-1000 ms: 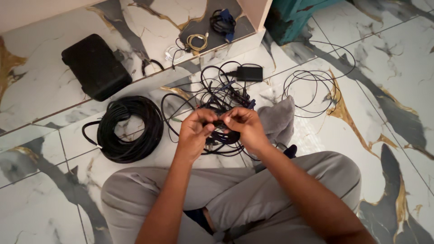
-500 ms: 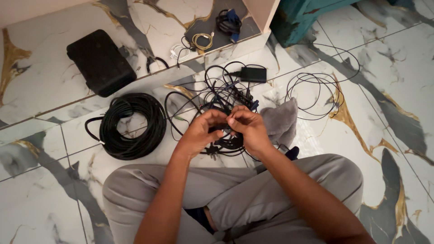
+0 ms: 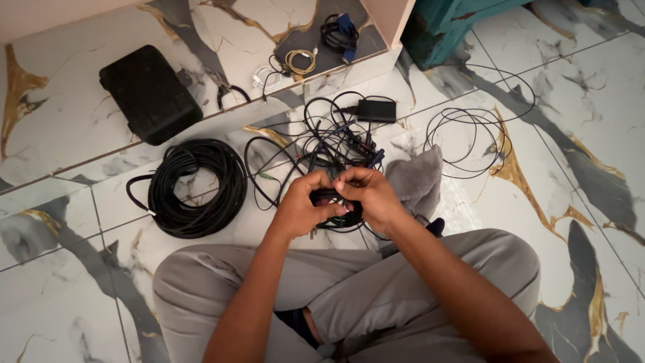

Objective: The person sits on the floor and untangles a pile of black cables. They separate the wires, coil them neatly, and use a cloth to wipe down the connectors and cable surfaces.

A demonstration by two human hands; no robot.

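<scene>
While we sat cross-legged on the marble-pattern tile floor (image 3: 591, 134), our left hand (image 3: 304, 205) and right hand (image 3: 371, 195) both clenched a small bundle of black cables (image 3: 334, 203), held just above the floor before our knees. Tangled black wires (image 3: 322, 138) with a power adapter (image 3: 376, 109) lay just beyond. Coiled black cable (image 3: 195, 188) left, grey cloth (image 3: 415, 178) right, black case (image 3: 149, 93) on the step.

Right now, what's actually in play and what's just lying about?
In hand:
left hand
right hand
small cable bundle, gripped by both
cable tangle behind it

Lying about:
big black coil
black case
adapter
thin wire loop
grey cloth
small cords on the step
</scene>
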